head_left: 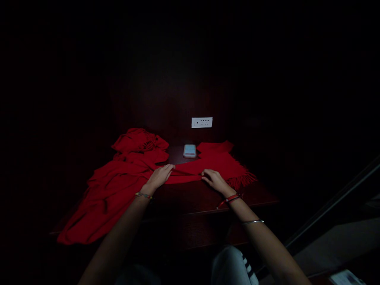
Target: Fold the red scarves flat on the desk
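A long red fringed scarf (118,178) lies across a dark wooden desk, bunched in folds on the left and flatter on the right, where its fringe hangs towards the desk's front. Between the two parts runs a narrow gathered stretch. My left hand (160,176) is closed on the left end of that stretch, thumb and fingers together. At its right end my right hand (216,180) pinches the cloth with bent fingers. Bracelets circle both wrists.
Behind the scarf stands a small pale square item (190,150), its face blurred. A white wall socket (202,122) is on the dark back panel. The desk's front edge (190,213) runs above my knee (233,265). Deep shadow covers the surroundings.
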The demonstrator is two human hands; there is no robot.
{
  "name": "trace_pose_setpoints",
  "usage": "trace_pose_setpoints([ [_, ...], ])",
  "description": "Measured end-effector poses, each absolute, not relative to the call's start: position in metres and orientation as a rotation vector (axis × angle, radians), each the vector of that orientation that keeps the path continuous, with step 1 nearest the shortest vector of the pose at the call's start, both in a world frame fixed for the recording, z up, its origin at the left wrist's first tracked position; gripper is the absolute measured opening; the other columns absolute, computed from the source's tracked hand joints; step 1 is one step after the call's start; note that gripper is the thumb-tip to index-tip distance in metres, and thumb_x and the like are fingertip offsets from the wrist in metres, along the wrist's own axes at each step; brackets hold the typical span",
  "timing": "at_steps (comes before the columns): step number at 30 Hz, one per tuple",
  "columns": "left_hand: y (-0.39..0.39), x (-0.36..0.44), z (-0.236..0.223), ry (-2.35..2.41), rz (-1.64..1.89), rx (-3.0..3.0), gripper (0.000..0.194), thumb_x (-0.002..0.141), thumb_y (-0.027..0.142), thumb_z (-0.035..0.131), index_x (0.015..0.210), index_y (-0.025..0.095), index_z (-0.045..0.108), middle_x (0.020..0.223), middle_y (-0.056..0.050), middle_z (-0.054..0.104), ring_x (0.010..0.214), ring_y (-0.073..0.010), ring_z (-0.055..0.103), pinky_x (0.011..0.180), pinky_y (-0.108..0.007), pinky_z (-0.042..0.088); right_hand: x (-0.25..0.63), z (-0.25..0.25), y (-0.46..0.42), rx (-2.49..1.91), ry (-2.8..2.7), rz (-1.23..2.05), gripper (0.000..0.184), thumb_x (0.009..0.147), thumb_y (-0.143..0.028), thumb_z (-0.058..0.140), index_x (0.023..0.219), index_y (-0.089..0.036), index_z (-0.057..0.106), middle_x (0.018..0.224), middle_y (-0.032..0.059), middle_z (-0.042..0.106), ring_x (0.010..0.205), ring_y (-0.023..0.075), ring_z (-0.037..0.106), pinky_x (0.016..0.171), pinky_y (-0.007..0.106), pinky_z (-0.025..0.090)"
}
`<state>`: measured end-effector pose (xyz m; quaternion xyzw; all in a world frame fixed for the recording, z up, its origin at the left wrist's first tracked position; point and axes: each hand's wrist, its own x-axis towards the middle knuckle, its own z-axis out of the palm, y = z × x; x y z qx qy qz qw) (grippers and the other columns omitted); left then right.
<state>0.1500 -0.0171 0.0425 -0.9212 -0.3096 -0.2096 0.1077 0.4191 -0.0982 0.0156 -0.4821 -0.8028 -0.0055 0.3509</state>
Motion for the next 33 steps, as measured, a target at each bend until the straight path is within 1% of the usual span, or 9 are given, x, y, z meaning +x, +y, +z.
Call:
trace_pose_setpoints([
  [3,-0.021,0.15,0.045,-0.878,-0.567,-2.695,0.028,0.084,0.012,0.033,0.107,0.021,0.048,0.109,-0.005,0.051,0.088,-0.0147,0.053,0.076,-0.026,0.043,0.419,0.014,-0.099,-1.247,-2.082,-0.009,0.009,0.082,-0.021,0.045,0.077,-0.018,0.051,0.075,0.003,0.055,0.07,0.0144,0.051,0.067,0.025,0.039],
  [7,-0.023,0.155,0.044,-0.829,-0.549,-2.732,0.029,0.084,0.016,0.036,0.107,0.023,0.051,0.123,-0.003,0.042,0.098,-0.016,0.048,0.082,-0.027,0.04,0.419,0.016,-0.1,-1.23,-2.07,0.012,0.011,0.083,-0.021,0.044,0.074,-0.018,0.051,0.073,0.0023,0.055,0.069,0.0138,0.05,0.066,0.024,0.038],
  [10,-0.022,0.158,0.041,-0.833,-0.559,-2.769,0.026,0.084,0.016,0.036,0.099,0.021,0.056,0.123,-0.002,0.042,0.105,-0.0163,0.043,0.088,-0.027,0.037,0.419,0.019,-0.101,-1.223,-2.032,0.031,0.011,0.082,-0.023,0.047,0.074,-0.018,0.051,0.073,0.0022,0.055,0.069,0.0136,0.051,0.067,0.024,0.038],
  [14,-0.022,0.158,0.039,-0.785,-0.558,-2.762,0.024,0.081,0.013,0.038,0.093,0.018,0.059,0.122,-0.007,0.041,0.105,-0.0179,0.044,0.087,-0.031,0.039,0.418,0.021,-0.103,-1.192,-2.047,0.048,0.012,0.083,-0.025,0.047,0.075,-0.017,0.053,0.075,0.0026,0.056,0.071,0.0136,0.051,0.068,0.024,0.039],
  [17,-0.024,0.157,0.039,-0.734,-0.606,-2.777,0.021,0.082,0.02,0.042,0.093,0.016,0.06,0.119,-0.009,0.042,0.106,-0.0197,0.043,0.091,-0.034,0.038,0.419,0.022,-0.103,-1.186,-2.056,0.05,0.014,0.083,-0.025,0.046,0.075,-0.018,0.054,0.076,0.0027,0.056,0.072,0.0137,0.051,0.069,0.024,0.039],
  [22,-0.029,0.157,0.042,-0.692,-0.581,-2.821,0.019,0.081,0.029,0.046,0.078,0.016,0.06,0.121,-0.008,0.041,0.11,-0.0213,0.039,0.094,-0.036,0.034,0.421,0.023,-0.103,-1.173,-2.035,0.068,0.013,0.083,-0.025,0.046,0.076,-0.018,0.054,0.077,0.003,0.057,0.073,0.0138,0.052,0.07,0.024,0.039],
  [24,-0.033,0.157,0.046,-0.713,-0.561,-2.8,0.019,0.083,0.027,0.043,0.079,0.016,0.058,0.115,-0.008,0.046,0.106,-0.02,0.042,0.091,-0.035,0.035,0.421,0.023,-0.104,-1.176,-2.027,0.072,0.013,0.083,-0.025,0.045,0.076,-0.017,0.054,0.077,0.0031,0.057,0.072,0.0138,0.052,0.07,0.024,0.039],
  [29,-0.048,0.15,0.055,-0.787,-0.433,-2.685,0.025,0.089,0.027,0.032,0.084,0.015,0.053,0.083,-0.005,0.056,0.076,-0.0156,0.052,0.071,-0.027,0.04,0.42,0.021,-0.105,-1.219,-2.033,0.078,0.011,0.082,-0.023,0.046,0.081,-0.017,0.054,0.079,0.0034,0.058,0.074,0.0144,0.054,0.07,0.026,0.041],
  [33,-0.059,0.143,0.052,-0.657,-0.313,-2.652,0.022,0.088,0.03,0.035,0.089,0.017,0.052,0.084,-0.005,0.057,0.077,-0.0156,0.052,0.072,-0.027,0.036,0.42,0.019,-0.105,-1.211,-2.074,0.065,0.018,0.081,-0.017,0.047,0.096,-0.017,0.055,0.09,0.005,0.06,0.083,0.0145,0.055,0.076,0.027,0.041],
])
